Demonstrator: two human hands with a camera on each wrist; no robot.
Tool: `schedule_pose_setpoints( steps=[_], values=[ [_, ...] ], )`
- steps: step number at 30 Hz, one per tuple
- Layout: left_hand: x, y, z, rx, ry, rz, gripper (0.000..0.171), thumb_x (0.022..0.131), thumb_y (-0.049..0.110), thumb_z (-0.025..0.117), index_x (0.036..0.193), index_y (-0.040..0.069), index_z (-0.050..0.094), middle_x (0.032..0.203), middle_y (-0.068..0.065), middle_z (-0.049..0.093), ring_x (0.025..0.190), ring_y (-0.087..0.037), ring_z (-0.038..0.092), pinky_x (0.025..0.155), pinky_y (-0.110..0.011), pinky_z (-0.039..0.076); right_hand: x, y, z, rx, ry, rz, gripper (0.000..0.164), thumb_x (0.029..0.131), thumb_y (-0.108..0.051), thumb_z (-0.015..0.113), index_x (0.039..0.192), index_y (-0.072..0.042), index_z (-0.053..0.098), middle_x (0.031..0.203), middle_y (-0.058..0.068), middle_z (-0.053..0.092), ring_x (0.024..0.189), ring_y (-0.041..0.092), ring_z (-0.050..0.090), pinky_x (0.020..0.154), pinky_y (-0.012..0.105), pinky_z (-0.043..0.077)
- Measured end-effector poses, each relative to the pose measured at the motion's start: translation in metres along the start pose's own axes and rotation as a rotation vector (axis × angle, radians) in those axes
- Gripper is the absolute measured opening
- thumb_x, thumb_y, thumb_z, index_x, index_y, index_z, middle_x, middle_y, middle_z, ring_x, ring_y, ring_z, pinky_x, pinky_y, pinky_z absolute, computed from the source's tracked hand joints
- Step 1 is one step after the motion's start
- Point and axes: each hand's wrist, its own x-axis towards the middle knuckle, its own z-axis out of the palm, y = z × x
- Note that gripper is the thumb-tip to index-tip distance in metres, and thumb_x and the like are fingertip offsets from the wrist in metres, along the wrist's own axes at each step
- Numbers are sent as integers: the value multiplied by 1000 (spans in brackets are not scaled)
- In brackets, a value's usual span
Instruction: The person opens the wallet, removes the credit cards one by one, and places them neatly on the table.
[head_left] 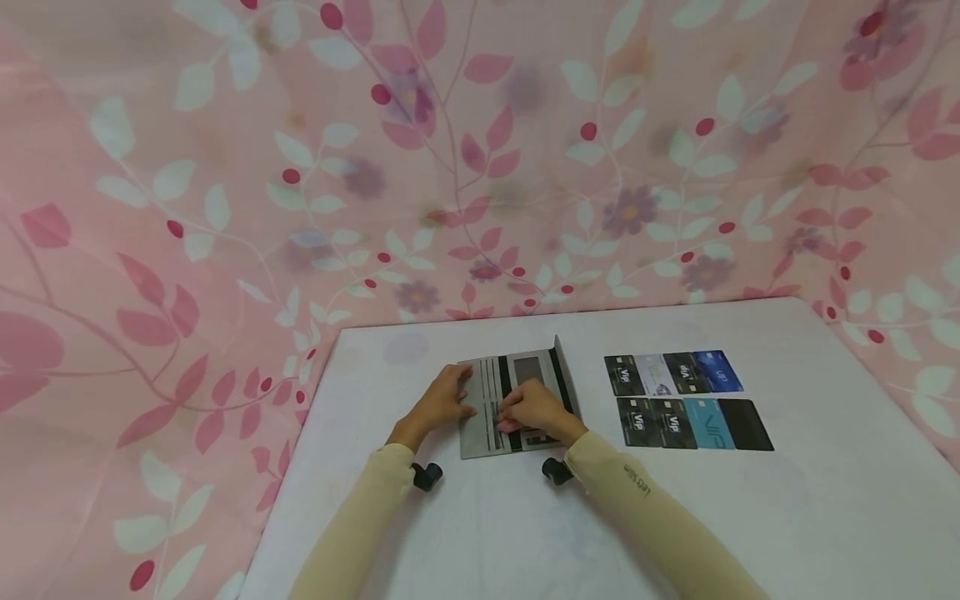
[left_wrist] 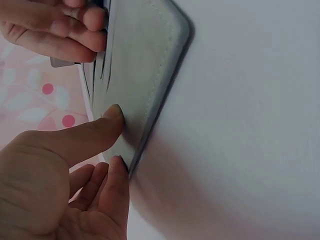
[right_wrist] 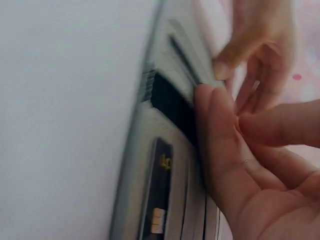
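Observation:
A grey wallet (head_left: 491,442) lies opened out on the table, with rows of card slots and a dark band down its middle. At its left panel, my left hand (head_left: 444,396) grips the edge. In the left wrist view, the left thumb (left_wrist: 102,130) lies on the panel's face and a finger bends at the rim. Over the slots next to the dark band is my right hand (head_left: 534,408), thumb drawn against its bent fingers (right_wrist: 220,135). Whether anything sits between them is hidden. A dark card (right_wrist: 159,195) with a gold chip shows in the wallet's other panel.
To the right of the wallet, several cards lie in two rows, among them a blue card (head_left: 717,371), a light blue card (head_left: 708,423) and a black card (head_left: 745,425). The white-covered table (head_left: 480,533) meets a pink floral cloth (head_left: 480,167) behind.

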Motion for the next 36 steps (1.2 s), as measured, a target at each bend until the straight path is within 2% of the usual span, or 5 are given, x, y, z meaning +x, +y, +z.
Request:
schedule_pose_setpoints(
  steps=[12,18,28,32,36],
  values=[
    [-3,1,-5,7,24,2,82,73,0,84,142,-5,39,136,-18,45,123,-28,47,106,-39,42,9,-21,10,-191,-76,109,19,92,1,54,106,12,63,92,15,66,79,24,67,68,32,60],
    [0,-2,-2,-21,14,8,83,73,-2,83,143,-5,38,137,-18,44,124,-28,46,105,-36,43,17,-30,12,-201,-54,184,15,94,0,48,107,6,51,92,18,60,80,31,64,71,39,60],
    [0,-1,0,-87,1,-22,85,73,-5,82,145,-3,37,139,-16,42,128,-26,44,100,-28,47,20,-34,11,-302,-48,119,19,95,-4,47,90,8,62,82,16,59,76,28,61,69,37,61],
    [0,0,-1,-100,1,-28,85,73,-6,82,145,-3,36,140,-16,41,129,-25,43,100,-29,47,24,-34,10,-351,-65,86,27,95,-2,46,70,1,57,67,9,54,64,25,58,65,38,61],
    [0,-1,-1,-66,-7,-33,84,74,-3,82,144,-2,37,139,-15,42,127,-25,44,102,-31,45,31,-32,12,-402,-53,94,25,91,1,47,66,-6,51,61,6,52,56,23,59,60,36,60]
  ],
)
